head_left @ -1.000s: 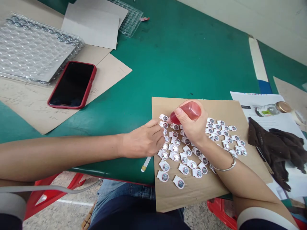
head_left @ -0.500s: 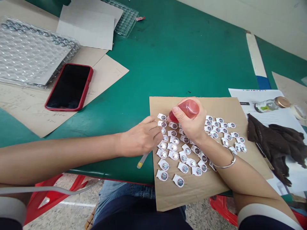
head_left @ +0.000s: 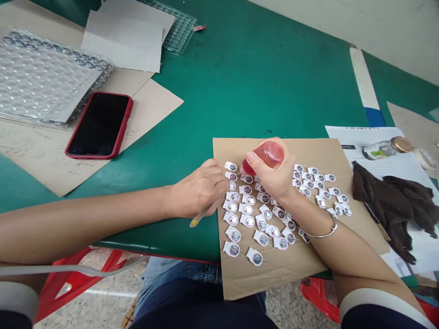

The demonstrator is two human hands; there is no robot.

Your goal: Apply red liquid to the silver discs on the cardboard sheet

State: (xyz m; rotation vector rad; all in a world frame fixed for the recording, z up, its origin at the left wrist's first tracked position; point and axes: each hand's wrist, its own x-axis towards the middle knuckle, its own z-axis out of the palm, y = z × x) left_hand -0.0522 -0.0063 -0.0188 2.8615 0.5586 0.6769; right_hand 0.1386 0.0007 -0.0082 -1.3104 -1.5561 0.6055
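Note:
My right hand [head_left: 274, 176] is wrapped round a red squeeze bottle [head_left: 269, 154], tilted with its narrow end down to the left. Close by, my left hand [head_left: 199, 189] pinches a thin translucent stick [head_left: 202, 215] with a yellowish end that points back toward me. The stick's other end is hidden by the fingers. Both hands are over a brown cardboard sheet [head_left: 236, 278] or its left edge. Rows of small round silver parts on white tabs [head_left: 254, 256] lie on it, several of them hidden under my right hand and forearm.
A red-cased phone [head_left: 99, 124] and clear plastic trays [head_left: 44, 77] lie on papers at the left. At the right are a dark brown cloth [head_left: 394, 201], a small glass jar [head_left: 386, 148] and printed sheets. A grey cable [head_left: 68, 270] crosses the lower left.
My left hand has turned slightly, and the stick's yellowish end has swung up and to the left. The right hand with the squeeze bottle has hardly moved.

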